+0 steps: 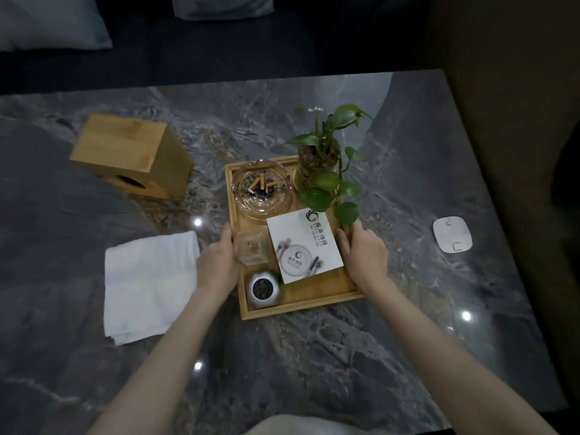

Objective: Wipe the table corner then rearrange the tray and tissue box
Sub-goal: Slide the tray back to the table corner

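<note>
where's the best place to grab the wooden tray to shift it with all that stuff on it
Take the wooden tray by its two long side rims, one hand from each side, as the left hand and right hand do now. Its load, especially the ashtray and plant, probably needs it level.

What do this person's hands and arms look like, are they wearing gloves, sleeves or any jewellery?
Both are bare. The left hand and right hand have no gloves, and no rings show. The forearms are uncovered down to the bottom of the picture, with no sleeve, watch or bracelet in view. The dim light hides finer details such as nails.
</note>
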### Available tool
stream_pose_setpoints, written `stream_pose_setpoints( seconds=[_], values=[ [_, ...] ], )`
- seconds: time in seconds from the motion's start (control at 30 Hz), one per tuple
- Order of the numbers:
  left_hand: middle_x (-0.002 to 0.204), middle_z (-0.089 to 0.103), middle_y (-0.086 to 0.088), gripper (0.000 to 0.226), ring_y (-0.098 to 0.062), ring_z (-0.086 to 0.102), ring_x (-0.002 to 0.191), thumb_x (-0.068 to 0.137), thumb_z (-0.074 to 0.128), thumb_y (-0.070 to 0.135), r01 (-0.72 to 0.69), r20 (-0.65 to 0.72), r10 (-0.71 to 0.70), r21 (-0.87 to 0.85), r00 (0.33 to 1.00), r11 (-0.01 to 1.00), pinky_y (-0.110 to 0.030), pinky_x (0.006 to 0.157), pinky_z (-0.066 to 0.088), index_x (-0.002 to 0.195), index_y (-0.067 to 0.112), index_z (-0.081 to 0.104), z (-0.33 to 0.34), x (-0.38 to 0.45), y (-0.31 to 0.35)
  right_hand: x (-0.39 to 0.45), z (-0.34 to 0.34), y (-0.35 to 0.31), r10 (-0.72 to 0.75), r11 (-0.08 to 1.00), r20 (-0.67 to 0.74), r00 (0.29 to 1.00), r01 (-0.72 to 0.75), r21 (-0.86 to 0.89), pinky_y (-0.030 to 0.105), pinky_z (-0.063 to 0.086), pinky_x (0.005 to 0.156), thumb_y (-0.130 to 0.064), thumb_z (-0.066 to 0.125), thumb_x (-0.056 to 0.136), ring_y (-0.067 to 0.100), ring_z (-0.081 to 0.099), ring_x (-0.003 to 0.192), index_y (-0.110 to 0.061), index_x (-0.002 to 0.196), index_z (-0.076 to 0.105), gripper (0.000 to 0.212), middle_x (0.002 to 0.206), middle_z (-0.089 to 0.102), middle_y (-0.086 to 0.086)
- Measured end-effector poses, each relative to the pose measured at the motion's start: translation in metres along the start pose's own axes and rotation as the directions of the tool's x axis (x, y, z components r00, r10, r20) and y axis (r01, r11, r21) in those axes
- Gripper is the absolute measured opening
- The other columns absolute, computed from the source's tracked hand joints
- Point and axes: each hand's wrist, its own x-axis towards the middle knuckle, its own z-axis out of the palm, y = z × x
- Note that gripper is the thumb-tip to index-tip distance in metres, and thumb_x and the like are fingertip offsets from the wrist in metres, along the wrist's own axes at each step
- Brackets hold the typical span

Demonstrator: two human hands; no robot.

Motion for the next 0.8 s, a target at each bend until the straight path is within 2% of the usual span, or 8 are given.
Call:
stream_pose_setpoints(
  seconds=[0.13,0.3,0.43,0.57,0.63,0.8],
  values=[
    [0.081,0.066,-0.022,0.047,-0.037,0.062,0.069,0.088,0.048,0.019,0.007,0.018,-0.009,0.068,1.000,0.998,-0.033,0.053,0.037,0.130,0.008,0.029,0.004,0.004,-0.001,-0.001,0.005,0.000,0.003,1.000,-0.006,1.000,-0.003,-0.005,0.039,0.045,0.054,-0.027,0.041,0.095,0.038,0.062,0.072,-0.005,0.111,0.049,0.029,0.078,0.067,0.018],
    [0.082,0.067,-0.020,0.035,-0.036,0.063,0.068,0.090,0.045,0.019,0.025,0.024,-0.028,0.116,0.999,0.993,-0.037,0.055,0.044,0.120,0.007,0.031,0.006,0.007,0.001,0.001,0.004,-0.003,-0.041,0.999,-0.024,0.999,0.040,-0.035,0.035,0.039,0.046,-0.018,0.045,0.094,0.037,0.061,0.056,0.001,0.092,0.054,0.020,0.066,0.065,0.020],
    [0.085,0.067,-0.021,0.020,-0.038,0.062,0.071,0.091,0.043,0.019,0.022,0.034,-0.026,0.112,0.999,0.994,-0.039,0.059,0.042,0.107,0.008,0.036,0.003,0.009,0.005,0.000,0.002,-0.004,-0.092,0.996,-0.064,0.994,0.091,-0.008,0.034,0.041,0.040,-0.008,0.054,0.088,0.035,0.057,0.044,0.003,0.079,0.055,0.015,0.055,0.062,0.020],
    [0.084,0.066,-0.022,0.013,-0.038,0.061,0.072,0.092,0.041,0.017,0.007,0.043,-0.010,0.089,0.999,0.996,-0.041,0.061,0.044,0.101,0.009,0.038,-0.002,0.004,0.011,0.002,-0.001,0.001,-0.117,0.993,-0.074,0.990,0.118,0.007,0.032,0.037,0.039,-0.005,0.056,0.087,0.033,0.055,0.043,0.003,0.078,0.055,0.012,0.053,0.059,0.019],
    [0.084,0.066,-0.023,0.015,-0.039,0.061,0.071,0.091,0.040,0.016,0.001,0.040,-0.004,0.080,0.999,0.997,-0.043,0.062,0.045,0.103,0.008,0.038,-0.002,0.001,0.016,0.003,-0.004,0.006,-0.128,0.992,-0.075,0.989,0.129,0.009,0.033,0.039,0.040,-0.004,0.055,0.087,0.033,0.055,0.044,0.004,0.082,0.057,0.010,0.054,0.059,0.019],
    [0.082,0.067,-0.025,0.019,-0.040,0.061,0.069,0.088,0.044,0.013,-0.017,0.022,0.015,0.063,1.000,0.998,-0.036,0.056,0.034,0.105,0.004,0.039,0.001,-0.005,0.041,0.003,-0.018,0.026,-0.139,0.990,-0.102,0.985,0.141,0.010,0.035,0.040,0.040,-0.003,0.056,0.086,0.034,0.055,0.045,0.003,0.075,0.054,0.013,0.055,0.059,0.021]
  ],
)
